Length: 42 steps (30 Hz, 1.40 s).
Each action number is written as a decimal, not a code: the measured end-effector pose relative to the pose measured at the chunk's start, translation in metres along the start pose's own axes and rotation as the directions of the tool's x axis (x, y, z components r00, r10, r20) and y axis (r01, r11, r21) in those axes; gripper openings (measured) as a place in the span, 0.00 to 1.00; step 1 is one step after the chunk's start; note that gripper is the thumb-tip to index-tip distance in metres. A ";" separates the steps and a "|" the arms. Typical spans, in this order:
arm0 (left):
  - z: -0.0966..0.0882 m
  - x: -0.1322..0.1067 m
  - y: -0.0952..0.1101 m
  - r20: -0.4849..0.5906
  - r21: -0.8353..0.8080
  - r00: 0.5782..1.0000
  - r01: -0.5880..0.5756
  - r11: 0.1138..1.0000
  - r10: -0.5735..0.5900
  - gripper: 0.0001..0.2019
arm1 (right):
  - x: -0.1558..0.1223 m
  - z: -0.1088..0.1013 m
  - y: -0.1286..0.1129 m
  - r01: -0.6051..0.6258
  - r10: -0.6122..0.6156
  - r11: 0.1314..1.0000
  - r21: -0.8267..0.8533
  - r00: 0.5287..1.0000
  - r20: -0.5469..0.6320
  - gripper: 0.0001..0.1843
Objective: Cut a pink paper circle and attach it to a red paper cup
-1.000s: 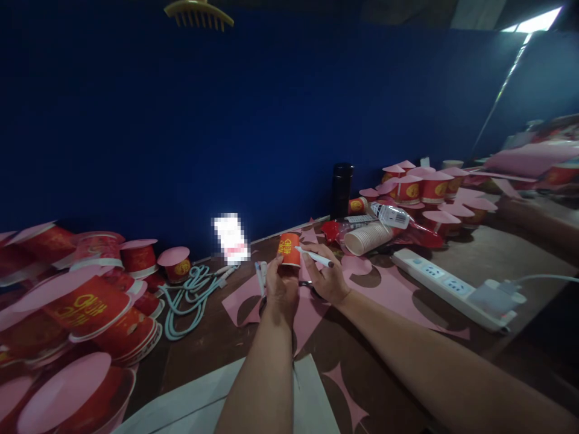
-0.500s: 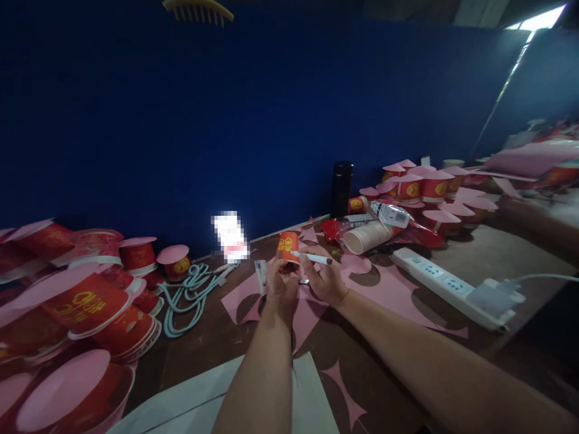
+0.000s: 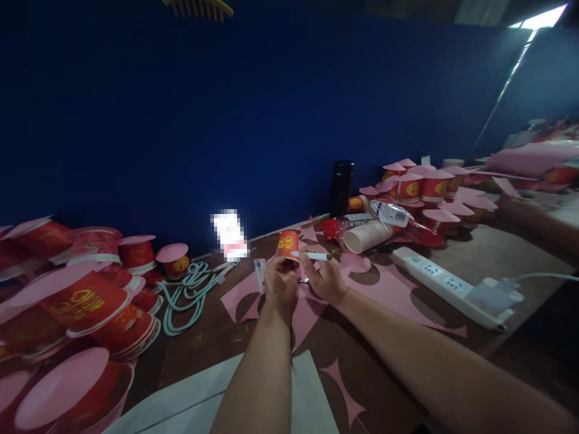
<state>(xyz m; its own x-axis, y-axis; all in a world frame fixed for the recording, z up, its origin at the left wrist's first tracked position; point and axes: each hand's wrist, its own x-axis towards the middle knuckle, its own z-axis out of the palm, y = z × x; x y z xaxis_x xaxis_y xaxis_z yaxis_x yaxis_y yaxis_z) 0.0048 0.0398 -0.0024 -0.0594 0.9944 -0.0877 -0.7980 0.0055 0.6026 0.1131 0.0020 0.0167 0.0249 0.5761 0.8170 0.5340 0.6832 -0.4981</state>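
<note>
A red paper cup with yellow lettering is held in my left hand, whose fingers wrap round its lower part. My right hand is closed on a white marker pen. The pen points left, and its tip is at the cup's lower right side; whether it touches I cannot tell. Under both hands lie pink paper sheets with round holes cut out. More pens lie just left of my left hand.
Red cups with pink paper discs crowd the left; more cups stand at the back right. A stack of cups, a black flask, a power strip, a coiled cable and a bright blurred screen are around. Another person's arm shows at right.
The cup has turned slightly in my left hand, its lettering shifting a little. My right hand and the pen have stayed almost in place.
</note>
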 end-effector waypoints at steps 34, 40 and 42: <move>0.008 -0.007 -0.004 0.078 -0.063 0.997 0.000 0.998 0.005 0.01 | -0.001 0.003 0.009 0.005 -0.007 0.998 -0.064 0.999 -0.035 0.08; 0.007 -0.004 -0.005 0.054 -0.080 0.999 0.009 0.997 -0.005 0.02 | -0.002 0.005 0.011 -0.017 0.016 0.998 -0.066 1.000 -0.018 0.08; 0.006 -0.004 -0.005 0.041 -0.075 0.999 0.009 0.997 -0.006 0.02 | -0.002 0.005 0.010 -0.014 0.014 0.997 -0.074 1.000 -0.009 0.08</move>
<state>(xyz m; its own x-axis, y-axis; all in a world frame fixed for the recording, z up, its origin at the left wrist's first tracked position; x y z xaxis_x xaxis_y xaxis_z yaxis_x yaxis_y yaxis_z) 0.0128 0.0360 -0.0006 -0.0299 0.9978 -0.0591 -0.8410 0.0068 0.5409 0.1147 0.0101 0.0087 0.0398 0.5813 0.8127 0.5949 0.6398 -0.4867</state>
